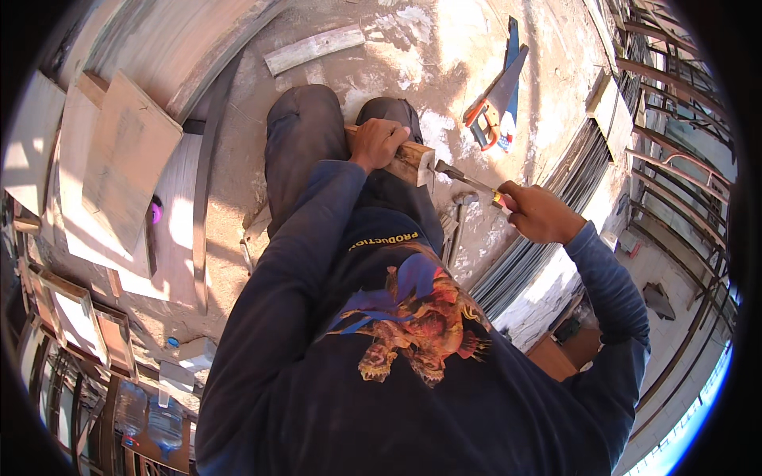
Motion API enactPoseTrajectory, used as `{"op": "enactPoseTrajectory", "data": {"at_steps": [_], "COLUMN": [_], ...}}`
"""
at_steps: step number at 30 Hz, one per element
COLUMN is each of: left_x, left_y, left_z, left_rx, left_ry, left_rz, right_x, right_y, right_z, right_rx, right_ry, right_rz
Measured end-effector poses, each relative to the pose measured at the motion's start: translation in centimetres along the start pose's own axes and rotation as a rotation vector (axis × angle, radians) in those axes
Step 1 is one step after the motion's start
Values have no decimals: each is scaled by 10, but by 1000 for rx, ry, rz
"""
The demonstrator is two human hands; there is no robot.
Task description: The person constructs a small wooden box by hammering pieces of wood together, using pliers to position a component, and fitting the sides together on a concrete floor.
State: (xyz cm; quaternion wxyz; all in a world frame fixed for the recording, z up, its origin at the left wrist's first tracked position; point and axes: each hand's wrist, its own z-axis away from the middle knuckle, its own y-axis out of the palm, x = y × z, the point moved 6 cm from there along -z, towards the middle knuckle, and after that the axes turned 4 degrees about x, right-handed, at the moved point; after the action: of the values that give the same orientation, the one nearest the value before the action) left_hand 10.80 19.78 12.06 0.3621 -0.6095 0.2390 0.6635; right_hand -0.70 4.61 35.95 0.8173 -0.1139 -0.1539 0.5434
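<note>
Across my thighs lies a short wooden block, its cut end toward the right. My left hand is closed round it from above. In my right hand is a chisel, gripped by its yellow and red handle. Its metal blade points left at the block's end, with the tip close to the wood; I cannot tell whether they touch. A hammer stands or lies beside my right leg, below the chisel, its head uppermost in view.
Two handsaws lie overlapped on the dusty floor ahead to the right. A loose board lies farther ahead. Wooden panels lean at left. Long thin metal rods are stacked at right, near metal frames. Plastic bottles are at lower left.
</note>
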Motion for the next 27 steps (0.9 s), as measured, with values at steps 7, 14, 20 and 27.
{"op": "enactPoseTrajectory", "data": {"at_steps": [7, 14, 20, 27], "left_x": [-2, -7, 13, -23], "left_y": [7, 2, 24, 24], "left_z": [-6, -16, -2, 51], "left_rx": [84, 46, 21, -177], "left_ry": [-36, 24, 226, 537], "left_rz": [-71, -177, -77, -601], "right_x": [3, 14, -54, -59], "right_y": [-15, -28, 17, 32], "right_z": [-10, -17, -44, -55], "right_rx": [24, -54, 283, 389], "right_ry": [61, 85, 120, 148], "right_rz": [222, 446, -84, -471]}}
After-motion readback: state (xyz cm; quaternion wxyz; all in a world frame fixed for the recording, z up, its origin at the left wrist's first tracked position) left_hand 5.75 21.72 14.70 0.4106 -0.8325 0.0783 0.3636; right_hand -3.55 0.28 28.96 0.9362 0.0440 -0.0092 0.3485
